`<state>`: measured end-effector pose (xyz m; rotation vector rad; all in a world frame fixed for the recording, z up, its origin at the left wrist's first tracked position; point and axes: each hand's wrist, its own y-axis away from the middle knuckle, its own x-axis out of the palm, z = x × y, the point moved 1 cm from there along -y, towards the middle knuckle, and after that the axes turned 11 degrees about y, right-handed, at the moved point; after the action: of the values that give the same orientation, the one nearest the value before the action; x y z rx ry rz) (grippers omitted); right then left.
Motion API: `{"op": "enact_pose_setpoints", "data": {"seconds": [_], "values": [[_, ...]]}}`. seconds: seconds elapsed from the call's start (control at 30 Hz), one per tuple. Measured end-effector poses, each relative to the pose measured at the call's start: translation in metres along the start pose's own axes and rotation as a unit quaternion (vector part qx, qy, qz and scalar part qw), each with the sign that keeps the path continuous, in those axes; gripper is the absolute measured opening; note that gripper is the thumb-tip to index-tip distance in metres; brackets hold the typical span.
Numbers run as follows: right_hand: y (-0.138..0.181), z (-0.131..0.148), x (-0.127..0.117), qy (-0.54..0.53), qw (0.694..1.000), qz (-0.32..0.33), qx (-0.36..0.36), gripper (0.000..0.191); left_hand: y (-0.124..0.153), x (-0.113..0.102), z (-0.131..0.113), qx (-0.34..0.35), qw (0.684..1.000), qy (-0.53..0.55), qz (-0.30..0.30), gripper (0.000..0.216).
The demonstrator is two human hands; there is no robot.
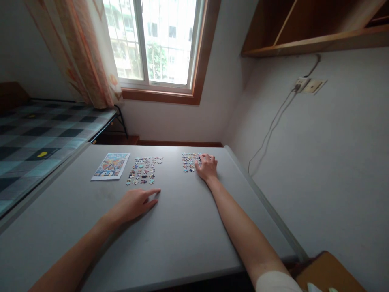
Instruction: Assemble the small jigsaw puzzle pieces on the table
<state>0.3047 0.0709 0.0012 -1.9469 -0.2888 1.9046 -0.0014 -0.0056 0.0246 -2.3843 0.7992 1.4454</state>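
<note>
My left hand [139,202] rests on the table with its index finger and thumb stretched out and apart, holding nothing. Just beyond it lie loose jigsaw puzzle pieces [144,176] set out in rough rows. To the right is a second, tighter group of puzzle pieces [189,161]. My right hand [208,165] reaches over that group's right edge, thumb and fingers apart and bent down onto it. The hand covers some of the pieces there, and no piece shows between its fingertips. A printed puzzle picture [111,166] lies flat left of the first group.
The grey table [170,235] ends at a raised edge beside the right wall. A cable hangs from a wall socket [304,85] there, below a wooden shelf [316,42]. A bed with a checked cover [57,125] stands left, near a curtained window. A brown chair [331,273] is lower right.
</note>
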Motion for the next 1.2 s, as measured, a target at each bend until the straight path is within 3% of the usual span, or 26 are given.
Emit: {"op": "enact_pose_setpoints", "data": {"seconds": [0.17, 0.47, 0.83, 1.0, 1.2], "values": [[-0.004, 0.009, -0.003, 0.019, 0.998, 0.010, -0.057, 0.045, 0.000, 0.000, -0.001, -0.003, 1.000, -0.007, 0.001, 0.044], [-0.006, 0.010, -0.001, 0.028, 0.994, 0.046, -0.090, 0.046, 0.001, 0.001, -0.001, -0.009, 1.000, -0.009, 0.002, 0.045], [-0.003, 0.009, 0.000, 0.000, 0.995, 0.036, -0.091, 0.046, 0.005, 0.000, -0.002, -0.005, 0.999, -0.034, 0.013, 0.047], [-0.008, 0.007, 0.000, -0.008, 0.998, 0.014, -0.057, 0.047, 0.007, -0.001, -0.003, 0.002, 1.000, -0.026, 0.016, 0.047], [-0.028, 0.006, 0.002, 0.010, 0.997, 0.053, -0.052, 0.047, 0.007, 0.000, -0.003, 0.007, 1.000, -0.022, 0.012, 0.046]]}}
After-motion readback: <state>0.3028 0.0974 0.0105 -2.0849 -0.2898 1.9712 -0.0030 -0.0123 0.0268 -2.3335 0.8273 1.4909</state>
